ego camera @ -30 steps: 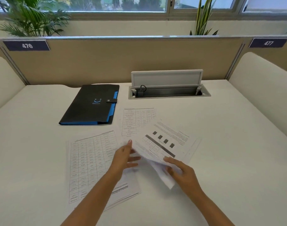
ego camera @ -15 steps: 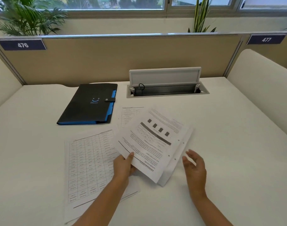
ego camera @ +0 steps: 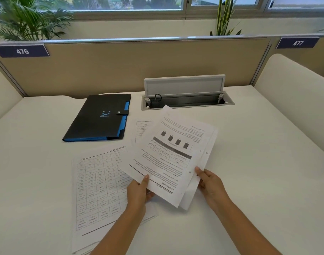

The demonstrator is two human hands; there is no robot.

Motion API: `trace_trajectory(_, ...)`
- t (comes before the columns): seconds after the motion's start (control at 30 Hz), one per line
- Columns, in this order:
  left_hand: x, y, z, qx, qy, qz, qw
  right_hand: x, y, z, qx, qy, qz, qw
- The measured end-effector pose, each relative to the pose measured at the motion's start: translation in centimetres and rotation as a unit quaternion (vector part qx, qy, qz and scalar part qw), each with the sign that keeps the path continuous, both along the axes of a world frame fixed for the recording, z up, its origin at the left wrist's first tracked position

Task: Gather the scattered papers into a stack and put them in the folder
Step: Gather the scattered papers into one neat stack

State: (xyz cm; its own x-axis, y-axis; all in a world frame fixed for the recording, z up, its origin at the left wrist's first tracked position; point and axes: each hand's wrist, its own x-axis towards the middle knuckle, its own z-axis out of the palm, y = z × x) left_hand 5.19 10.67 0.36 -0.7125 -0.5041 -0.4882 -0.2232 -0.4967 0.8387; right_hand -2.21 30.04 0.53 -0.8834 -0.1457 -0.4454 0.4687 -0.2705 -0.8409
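Note:
Lifted off the white desk is a small bunch of printed papers (ego camera: pixel 173 148), the top sheet showing a chart and text. My left hand (ego camera: pixel 139 192) pinches its near left edge, thumb on top. My right hand (ego camera: pixel 210 183) grips its near right edge by the punched holes. A table-printed sheet (ego camera: pixel 98 184) lies flat on the desk under my left arm, with more sheets beneath it. Another sheet (ego camera: pixel 141 129) lies partly hidden behind the held papers. The black folder (ego camera: pixel 98 118) with blue tabs lies snapped closed at the back left.
An open cable tray (ego camera: pixel 187 102) with a raised lid is set into the desk behind the papers. A beige partition (ego camera: pixel 139 65) closes off the back, and padded side panels (ego camera: pixel 293 92) stand at both sides. Plants sit behind the partition.
The papers have been lifted off the desk, first by my left hand. My right hand, which had let go half a second ago, has come back and gripped their right edge.

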Motion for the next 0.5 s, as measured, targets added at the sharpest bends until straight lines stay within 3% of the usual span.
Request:
trace_trajectory(0.33, 0.3, 0.1, -0.8, -0.026, -0.012, -0.045, 0.999, -0.2, 0.2, -0.7, 0.115, -0.015, 0.035, 0.993)
trace_trajectory(0.5, 0.5, 0.2, -1.4, -0.066, -0.019, -0.076, 0.995, 0.1, -0.1, -0.8, 0.15, 0.02, -0.005, 0.989)
